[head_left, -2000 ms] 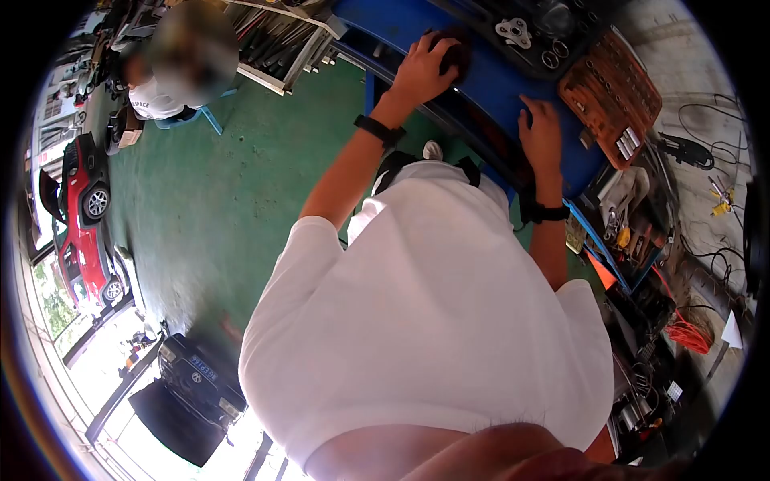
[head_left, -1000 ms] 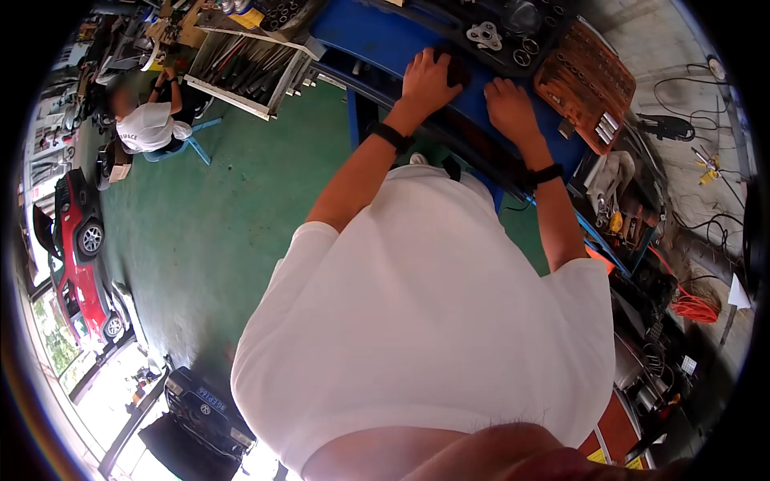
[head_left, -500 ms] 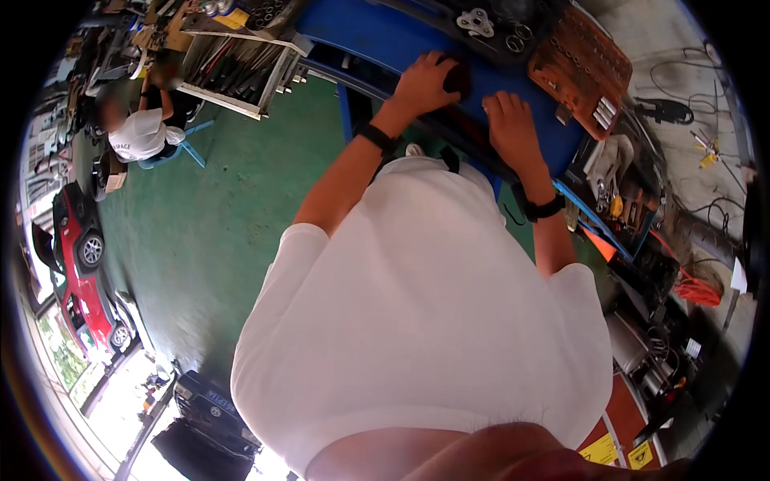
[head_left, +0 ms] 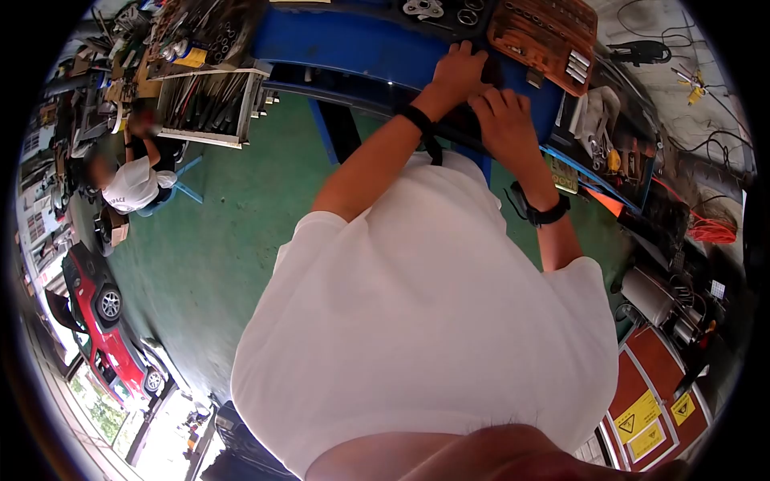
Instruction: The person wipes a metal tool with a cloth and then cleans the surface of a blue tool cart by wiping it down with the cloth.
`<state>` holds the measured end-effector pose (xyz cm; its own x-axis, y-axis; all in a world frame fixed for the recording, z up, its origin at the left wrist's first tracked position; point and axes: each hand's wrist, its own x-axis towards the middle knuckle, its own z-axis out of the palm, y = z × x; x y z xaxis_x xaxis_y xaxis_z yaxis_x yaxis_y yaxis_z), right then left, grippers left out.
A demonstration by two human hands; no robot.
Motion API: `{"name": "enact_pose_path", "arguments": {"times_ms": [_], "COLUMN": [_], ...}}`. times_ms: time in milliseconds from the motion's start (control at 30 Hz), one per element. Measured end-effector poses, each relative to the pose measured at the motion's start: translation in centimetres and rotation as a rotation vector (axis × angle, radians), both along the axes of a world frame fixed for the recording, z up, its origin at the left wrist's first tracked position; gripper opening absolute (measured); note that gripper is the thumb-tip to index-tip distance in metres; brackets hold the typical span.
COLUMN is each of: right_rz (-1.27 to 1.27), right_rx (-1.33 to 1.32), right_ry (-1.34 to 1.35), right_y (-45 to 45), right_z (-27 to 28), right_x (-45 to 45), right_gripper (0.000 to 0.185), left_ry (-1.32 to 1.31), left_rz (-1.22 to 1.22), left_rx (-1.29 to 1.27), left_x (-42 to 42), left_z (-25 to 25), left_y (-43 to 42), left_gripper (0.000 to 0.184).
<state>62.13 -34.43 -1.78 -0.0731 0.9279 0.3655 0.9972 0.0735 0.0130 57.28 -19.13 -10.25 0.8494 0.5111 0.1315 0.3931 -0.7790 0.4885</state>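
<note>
My left hand (head_left: 460, 78) is over the front part of the blue workbench (head_left: 345, 42), its fingers bent around a dark reddish-black piece (head_left: 492, 74). What kind of thing this piece is cannot be made out. My right hand (head_left: 507, 120) is close beside it, at the bench's front edge, with curled fingers near the same piece. Whatever the right fingertips grip is hidden. Just beyond the hands lie an orange-brown socket set case (head_left: 545, 40) and a black tray with a silver three-armed metal part (head_left: 423, 8).
A rack of files and long tools (head_left: 204, 104) stands left of the bench. Tools and cloth lie on a cart (head_left: 613, 152) at the right. Further left, a person (head_left: 136, 180) sits on a blue stool, and a red car (head_left: 112, 337) is parked with its hood up.
My left hand has moved right, nearer to my right hand, and the dark piece shows less. My view has shifted, so the bench sits higher in the picture.
</note>
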Motion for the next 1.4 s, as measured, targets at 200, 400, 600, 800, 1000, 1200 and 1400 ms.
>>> {"name": "enact_pose_path", "arguments": {"times_ms": [200, 400, 600, 800, 1000, 1200, 1400], "right_rz": [-0.032, 0.049, 0.132, 0.122, 0.055, -0.075, 0.011], "right_rx": [-0.037, -0.020, -0.048, -0.167, -0.289, -0.306, -0.307], "right_ry": [-0.152, -0.164, -0.139, -0.093, -0.082, -0.003, -0.032], "right_y": [0.1, 1.4, 3.0, -0.5, -3.5, -4.8, -4.8], "right_z": [0.6, 0.3, -1.3, 1.8, 2.6, 2.7, 2.9], "right_x": [1.4, 2.2, 1.2, -1.8, -1.3, -1.2, -1.6], "right_gripper": [0.030, 0.026, 0.021, 0.020, 0.020, 0.020, 0.017], "left_ry": [0.071, 0.200, 0.248, 0.376, 0.291, 0.173, 0.225], "left_rz": [0.058, 0.218, 0.417, 0.347, 0.131, 0.079, -0.035], "left_rx": [-0.061, -0.135, -0.022, -0.103, -0.110, -0.039, 0.008], "left_x": [-2.9, -8.6, -12.9, -8.1, -0.2, 2.9, 2.2], "left_z": [0.7, 2.9, 2.4, 3.4, 2.9, 0.9, 0.7], "left_y": [0.8, 4.7, 9.0, 5.3, 0.6, -1.1, 0.8], "left_gripper": [0.065, 0.063, 0.068, 0.059, 0.056, 0.052, 0.045]}}
